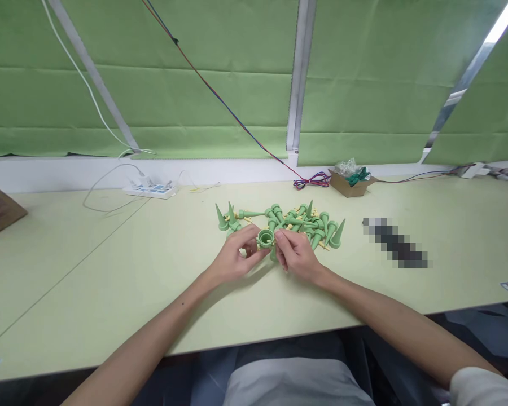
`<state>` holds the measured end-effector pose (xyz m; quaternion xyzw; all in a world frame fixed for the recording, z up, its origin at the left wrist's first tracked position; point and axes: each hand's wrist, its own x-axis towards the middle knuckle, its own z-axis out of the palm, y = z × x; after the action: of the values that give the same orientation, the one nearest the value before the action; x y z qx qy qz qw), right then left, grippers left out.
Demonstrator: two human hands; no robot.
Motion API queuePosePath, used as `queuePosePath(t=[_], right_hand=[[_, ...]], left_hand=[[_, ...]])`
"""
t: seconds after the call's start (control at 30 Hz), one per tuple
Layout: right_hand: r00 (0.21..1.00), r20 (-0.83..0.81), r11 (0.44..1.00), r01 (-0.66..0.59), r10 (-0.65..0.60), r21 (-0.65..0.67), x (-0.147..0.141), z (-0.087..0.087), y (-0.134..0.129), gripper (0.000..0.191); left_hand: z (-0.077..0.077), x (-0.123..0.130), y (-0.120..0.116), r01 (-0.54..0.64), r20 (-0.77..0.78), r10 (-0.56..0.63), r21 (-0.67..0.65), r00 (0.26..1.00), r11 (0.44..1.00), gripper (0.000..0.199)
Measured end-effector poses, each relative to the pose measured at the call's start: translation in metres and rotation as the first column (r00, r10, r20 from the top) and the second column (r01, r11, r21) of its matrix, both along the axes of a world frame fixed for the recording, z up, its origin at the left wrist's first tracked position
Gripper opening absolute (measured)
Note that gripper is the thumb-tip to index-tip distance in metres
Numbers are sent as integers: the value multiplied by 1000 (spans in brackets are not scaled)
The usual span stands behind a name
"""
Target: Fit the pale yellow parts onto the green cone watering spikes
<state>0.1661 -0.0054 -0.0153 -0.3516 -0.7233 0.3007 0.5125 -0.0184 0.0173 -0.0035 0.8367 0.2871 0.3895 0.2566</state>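
A green plastic watering spike [265, 239] has its round open end facing up toward me and its tip pointing down. My left hand [239, 254] grips it from the left, fingers and thumb around the rim. My right hand [296, 254] is closed in a pinch at the spike's right side; whatever small part lies between those fingertips is hidden. Just beyond both hands, a loose heap of green watering spikes [334, 234] with small yellow valves [324, 246] lies on the table. Some of the cones stand point up.
The pale table [131, 304] runs up to a white ledge. A white power strip [150, 189] lies at the back left. Near the wall are a coiled red-blue wire [313, 180] and a small cardboard box [350, 186]. A blurred dark object [395, 243] lies to the right.
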Motion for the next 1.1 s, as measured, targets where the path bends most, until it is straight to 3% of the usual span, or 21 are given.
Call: queuePosePath(t=[0.33, 0.53, 0.63, 0.73, 0.83, 0.97, 1.1], right_hand=[[999, 22, 1000, 25, -25, -3, -2, 1, 0, 49], [998, 36, 999, 51, -51, -8, -2, -1, 1, 46], [997, 45, 998, 61, -60, -13, -2, -3, 2, 43], [997, 50, 998, 58, -57, -6, -1, -3, 4, 40], [998, 44, 998, 54, -53, -12, -1, -2, 4, 38], [998, 23, 998, 54, -54, -20, 0, -2, 4, 37], [998, 32, 998, 58, -58, -17, 0, -4, 5, 37]], left_hand=[[1, 4, 1, -87, -2, 87, 69, 996, 994, 11], [0, 4, 3, -174, 75, 180, -77, 981, 982, 9], [1, 3, 5, -129, 88, 151, -221, 985, 967, 12], [3, 3, 6, -9, 113, 61, -419, 992, 908, 16], [3, 4, 7, 129, 203, -13, -569, 979, 812, 24], [0, 7, 8, 246, 353, 8, -669, 936, 701, 39], [-2, 7, 9, 285, 383, 7, -700, 924, 655, 45]])
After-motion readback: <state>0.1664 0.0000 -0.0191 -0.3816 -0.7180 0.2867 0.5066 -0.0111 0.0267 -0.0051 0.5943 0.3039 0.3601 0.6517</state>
